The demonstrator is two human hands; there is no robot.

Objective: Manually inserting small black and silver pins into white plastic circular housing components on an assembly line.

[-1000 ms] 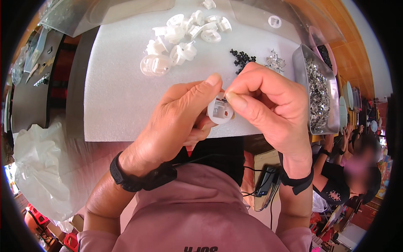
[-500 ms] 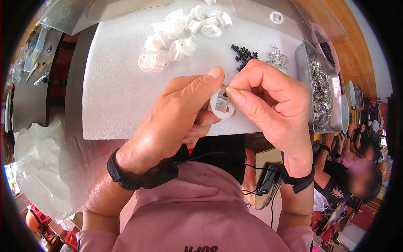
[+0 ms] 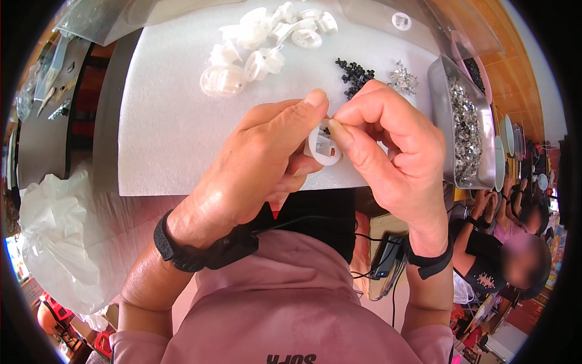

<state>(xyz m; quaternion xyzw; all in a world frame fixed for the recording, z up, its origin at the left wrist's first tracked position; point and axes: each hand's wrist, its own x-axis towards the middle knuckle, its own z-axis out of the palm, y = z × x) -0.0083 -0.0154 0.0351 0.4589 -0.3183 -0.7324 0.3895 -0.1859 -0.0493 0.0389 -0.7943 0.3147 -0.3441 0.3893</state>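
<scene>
Item, in hand: one white round plastic housing [image 3: 329,159] with a rectangular recess and small openings, held above the near edge of the white foam sheet [image 3: 176,121], between the two hands.

Left hand [image 3: 257,155]: thumb extended along the far side, fingers curled beneath, gripping the housing from the left.

Right hand [image 3: 397,139]: thumb and forefinger pressed together at the housing's far right edge; whether a small piece sits between them cannot be told. A dark spot shows in the housing beside these fingertips.

Both wrists: black fabric bands, the left [image 3: 176,247] carrying a dark block, the right [image 3: 431,262] plain.

Far left of the hands, on the sheet: a loose group of white round plastic housings [image 3: 265,64], some overlapping.

Far right, on the sheet: a small heap of black knobbed pieces [image 3: 356,76]; just right of it, a small heap of shiny silver metal pieces [image 3: 402,77].

Right edge: one rectangular metal tray [image 3: 441,121], filled with silver pieces; beyond it, a pink bowl [image 3: 456,45] containing black pieces.

Left, near: one translucent white plastic bag [image 3: 57,249].
</scene>
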